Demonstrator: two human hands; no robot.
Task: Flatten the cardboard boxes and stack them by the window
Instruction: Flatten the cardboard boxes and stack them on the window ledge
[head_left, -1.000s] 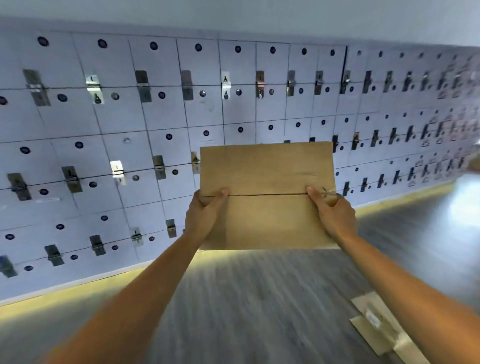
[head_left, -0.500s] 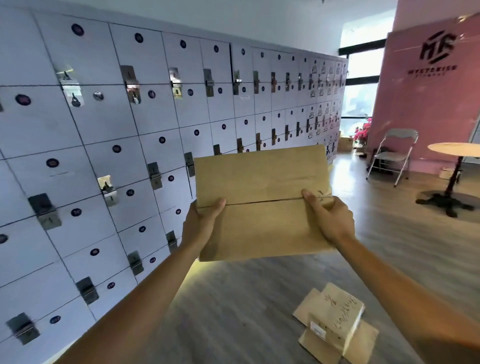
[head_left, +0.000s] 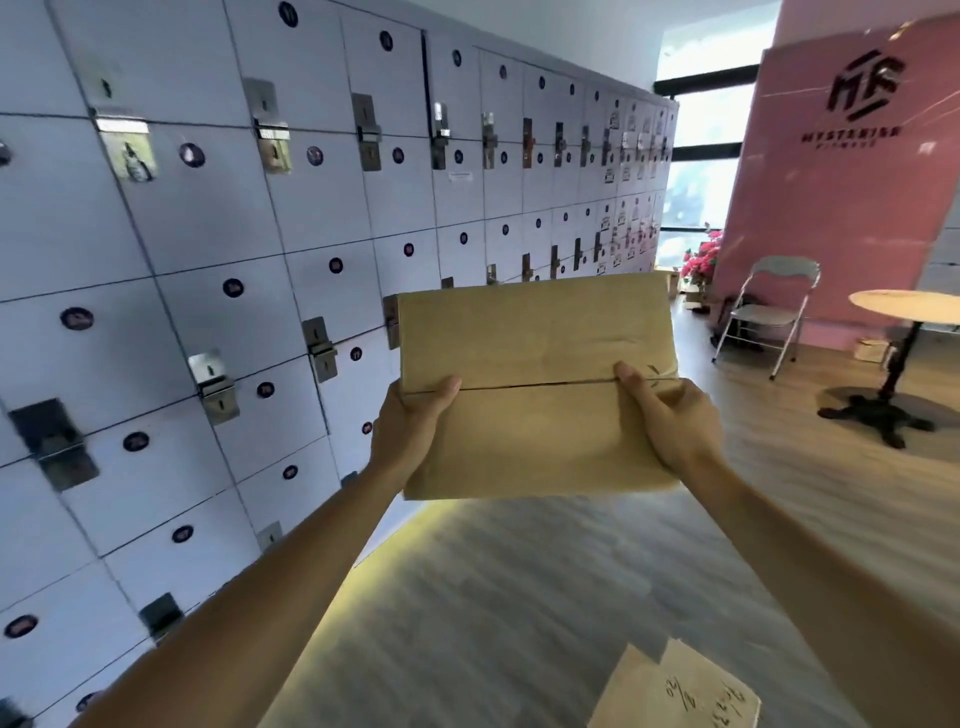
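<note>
I hold a brown cardboard box in front of me at chest height, its flaps meeting in a seam across the middle. My left hand grips its left edge with the thumb on the seam. My right hand grips the right edge, thumb also on top near the seam. Another cardboard box with handwriting lies on the floor at the lower right. The window shows bright at the far end of the room.
A wall of white lockers runs along my left. A pink wall panel, a folding chair and a round table stand at the right. Pink flowers and small boxes sit by the window.
The view has swung right from the lockers toward the window end of the room. Both hands keep the same grip on the box. The floor box has slid to the lower edge.
</note>
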